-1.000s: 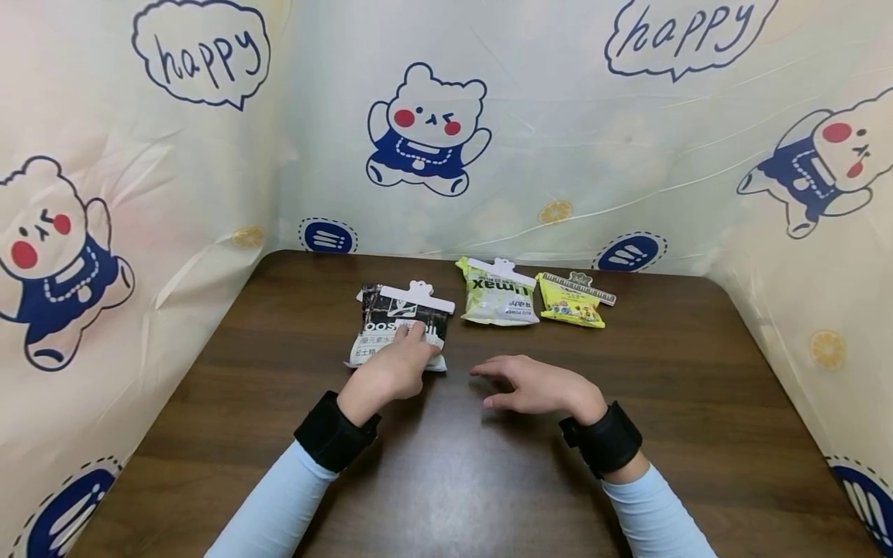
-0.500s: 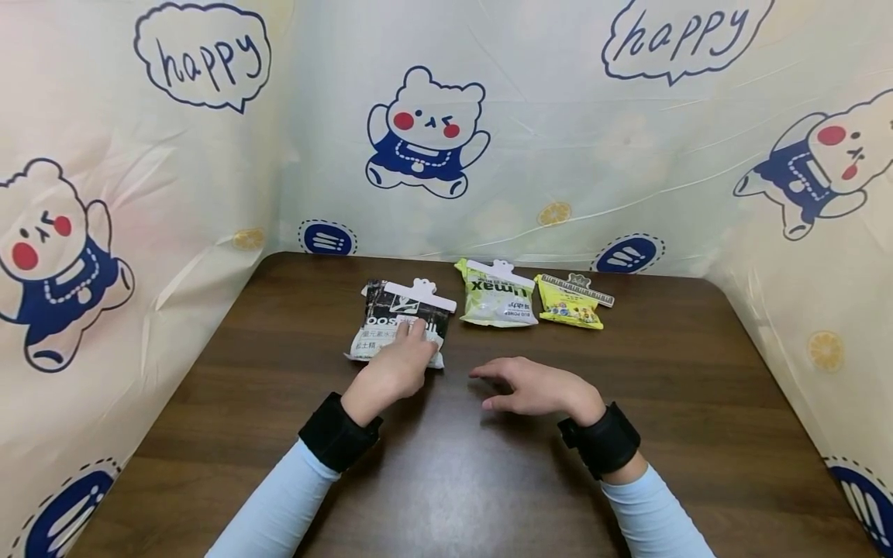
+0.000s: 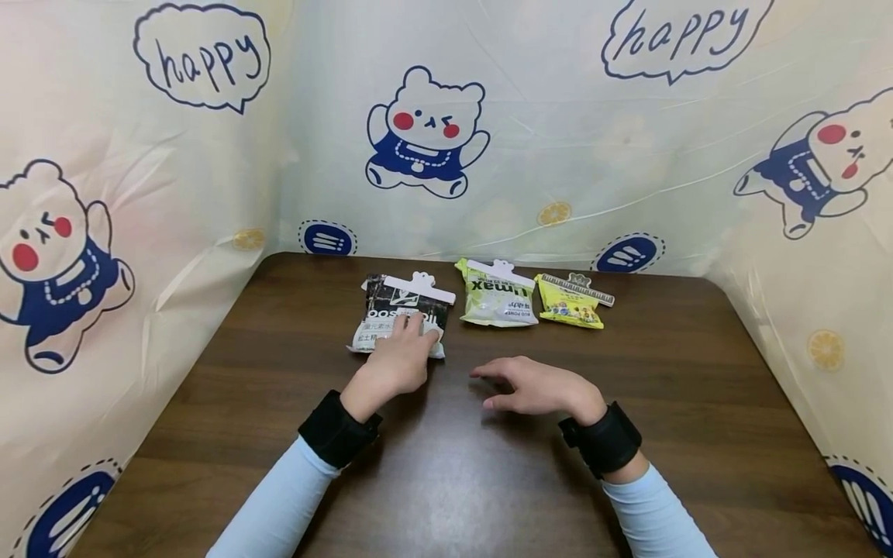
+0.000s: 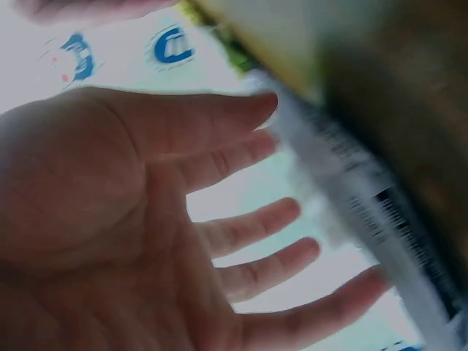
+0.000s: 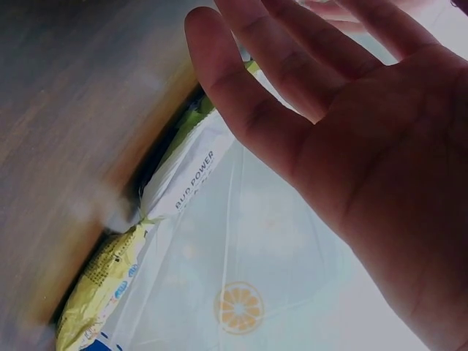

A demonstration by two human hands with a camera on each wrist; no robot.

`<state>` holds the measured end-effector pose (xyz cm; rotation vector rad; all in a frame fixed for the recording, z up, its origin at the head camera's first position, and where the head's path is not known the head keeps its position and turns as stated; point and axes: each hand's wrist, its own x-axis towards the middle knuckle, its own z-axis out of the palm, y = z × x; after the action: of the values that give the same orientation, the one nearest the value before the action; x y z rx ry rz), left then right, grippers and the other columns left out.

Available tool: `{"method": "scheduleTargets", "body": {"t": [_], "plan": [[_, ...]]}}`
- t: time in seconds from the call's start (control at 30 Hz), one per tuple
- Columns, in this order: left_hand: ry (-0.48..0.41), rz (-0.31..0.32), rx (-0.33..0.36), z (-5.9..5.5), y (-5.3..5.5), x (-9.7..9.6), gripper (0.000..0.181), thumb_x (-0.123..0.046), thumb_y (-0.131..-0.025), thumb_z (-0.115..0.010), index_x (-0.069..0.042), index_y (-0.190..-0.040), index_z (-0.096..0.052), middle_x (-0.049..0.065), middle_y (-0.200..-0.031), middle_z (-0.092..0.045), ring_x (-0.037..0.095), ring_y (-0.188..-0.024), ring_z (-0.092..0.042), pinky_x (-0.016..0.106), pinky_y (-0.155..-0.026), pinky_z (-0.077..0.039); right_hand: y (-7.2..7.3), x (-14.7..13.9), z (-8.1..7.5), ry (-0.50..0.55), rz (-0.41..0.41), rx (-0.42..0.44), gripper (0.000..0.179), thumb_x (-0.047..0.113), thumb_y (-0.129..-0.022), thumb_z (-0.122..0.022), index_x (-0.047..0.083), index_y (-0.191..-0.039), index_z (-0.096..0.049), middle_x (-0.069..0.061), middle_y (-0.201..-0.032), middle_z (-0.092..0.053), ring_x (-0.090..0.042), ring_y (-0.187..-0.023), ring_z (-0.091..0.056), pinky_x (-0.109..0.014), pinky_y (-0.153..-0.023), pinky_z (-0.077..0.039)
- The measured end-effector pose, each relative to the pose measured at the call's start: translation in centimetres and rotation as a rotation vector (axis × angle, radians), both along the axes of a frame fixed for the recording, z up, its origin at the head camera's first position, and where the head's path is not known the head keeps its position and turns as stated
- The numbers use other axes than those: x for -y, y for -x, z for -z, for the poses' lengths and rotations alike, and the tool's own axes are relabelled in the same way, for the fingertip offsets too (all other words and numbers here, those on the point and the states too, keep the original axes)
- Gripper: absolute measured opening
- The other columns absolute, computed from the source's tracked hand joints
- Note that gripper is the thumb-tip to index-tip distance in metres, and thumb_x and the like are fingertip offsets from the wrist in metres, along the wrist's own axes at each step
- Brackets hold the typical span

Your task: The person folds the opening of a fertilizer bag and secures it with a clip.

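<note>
A black-and-white bag (image 3: 380, 314) with a white sealing clip (image 3: 420, 289) across its far end lies left of centre on the table. My left hand (image 3: 394, 360) rests its outstretched fingers on the bag's near part, covering some of the print. From the left wrist, the fingertips meet the bag's white side (image 4: 358, 197), with the palm away from it. My right hand (image 3: 540, 386) is held over the table to the right, fingers loosely extended and nothing in its grasp. Its palm also shows in the right wrist view, near the green-and-white bag (image 5: 194, 161).
Beyond my right hand lie a green-and-white bag with a white clip (image 3: 504, 270) and a small yellow bag (image 3: 570, 308) with a ruler-patterned clip (image 3: 579, 289). A printed curtain (image 3: 307, 132) encloses the back and sides of the brown table (image 3: 446, 465).
My left hand has slid the black-and-white bag a little away from me, toward the table's back edge. My right hand and the other two bags stay where they were.
</note>
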<state>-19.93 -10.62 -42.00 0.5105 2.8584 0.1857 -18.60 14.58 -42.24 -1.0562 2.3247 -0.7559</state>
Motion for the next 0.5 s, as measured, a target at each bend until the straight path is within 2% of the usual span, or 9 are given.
{"method": "scheduleTargets", "body": {"t": [0.13, 0.23, 0.33, 0.5], "plan": [[0.028, -0.013, 0.072, -1.6, -0.6, 0.5, 0.039, -0.005, -0.093, -0.067, -0.012, -0.131, -0.066, 0.023, -0.141, -0.043, 0.047, -0.128, -0.038, 0.063, -0.078, -0.057, 0.0, 0.0, 0.0, -0.001, 0.006, 0.001, 0.050, 0.021, -0.102, -0.068, -0.001, -0.146, -0.056, -0.019, -0.147, -0.061, -0.032, -0.137, -0.055, -0.056, -0.113, -0.046], [0.071, -0.026, 0.124, -2.2, -0.7, 0.9, 0.031, -0.008, -0.093, -0.068, -0.011, -0.124, -0.071, 0.022, -0.139, -0.042, 0.046, -0.127, -0.038, 0.062, -0.079, -0.057, 0.0, 0.0, 0.0, -0.005, 0.007, 0.001, 0.050, 0.021, -0.102, -0.068, -0.001, -0.146, -0.056, -0.019, -0.148, -0.061, -0.032, -0.137, -0.055, -0.056, -0.113, -0.046], [0.064, -0.017, 0.155, -2.1, -0.4, 1.3, 0.027, -0.006, -0.092, -0.068, -0.008, -0.118, -0.073, 0.022, -0.140, -0.040, 0.046, -0.130, -0.032, 0.058, -0.082, -0.056, 0.0, 0.0, 0.0, -0.007, 0.006, 0.002, 0.051, 0.021, -0.102, -0.068, -0.001, -0.146, -0.056, -0.019, -0.148, -0.061, -0.032, -0.137, -0.055, -0.055, -0.113, -0.046], [0.000, 0.045, 0.165, -1.4, 0.2, 2.0, 0.024, -0.002, -0.094, -0.063, -0.005, -0.116, -0.071, 0.022, -0.139, -0.037, 0.048, -0.135, -0.027, 0.053, -0.093, -0.050, 0.0, 0.0, 0.2, -0.008, 0.007, 0.011, 0.051, 0.021, -0.103, -0.068, -0.001, -0.147, -0.056, -0.019, -0.148, -0.061, -0.032, -0.137, -0.055, -0.056, -0.113, -0.046]]}}
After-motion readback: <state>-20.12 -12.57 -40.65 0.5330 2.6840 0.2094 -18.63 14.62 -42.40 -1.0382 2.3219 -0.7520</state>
